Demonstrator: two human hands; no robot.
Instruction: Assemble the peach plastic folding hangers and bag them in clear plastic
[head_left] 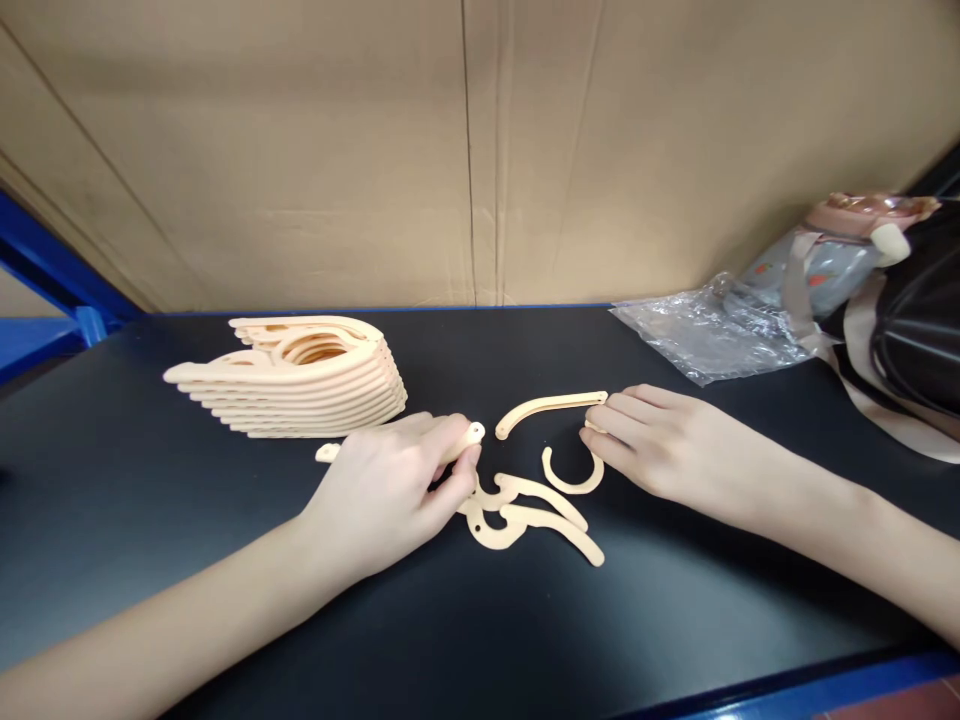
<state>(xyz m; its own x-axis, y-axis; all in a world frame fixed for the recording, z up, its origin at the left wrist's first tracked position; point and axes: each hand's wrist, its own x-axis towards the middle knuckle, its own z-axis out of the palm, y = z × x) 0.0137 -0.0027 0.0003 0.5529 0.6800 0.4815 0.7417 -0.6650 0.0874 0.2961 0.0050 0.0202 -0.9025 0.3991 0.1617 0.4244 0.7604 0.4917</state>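
Observation:
My left hand (405, 480) is closed on a cream plastic arm piece (474, 434), whose rounded end with a small hole sticks out between thumb and fingers; another end (327, 453) shows at the hand's far left side. My right hand (660, 440) has its fingers bent together over the top of a cream hook (574, 488) near the table. Just left of those fingers lies a curved cream arm (551, 402). Between the hands, toward the front, several hook-shaped and curved pieces (555, 520) overlap on the black table (487, 640).
A stack of cream folding hangers (300, 385) stands at the back left. At the back right are a clear plastic bag (712, 330), a bottle with a strap (817, 265) and a black bag (919, 310). Cardboard (315, 150) rises behind the table.

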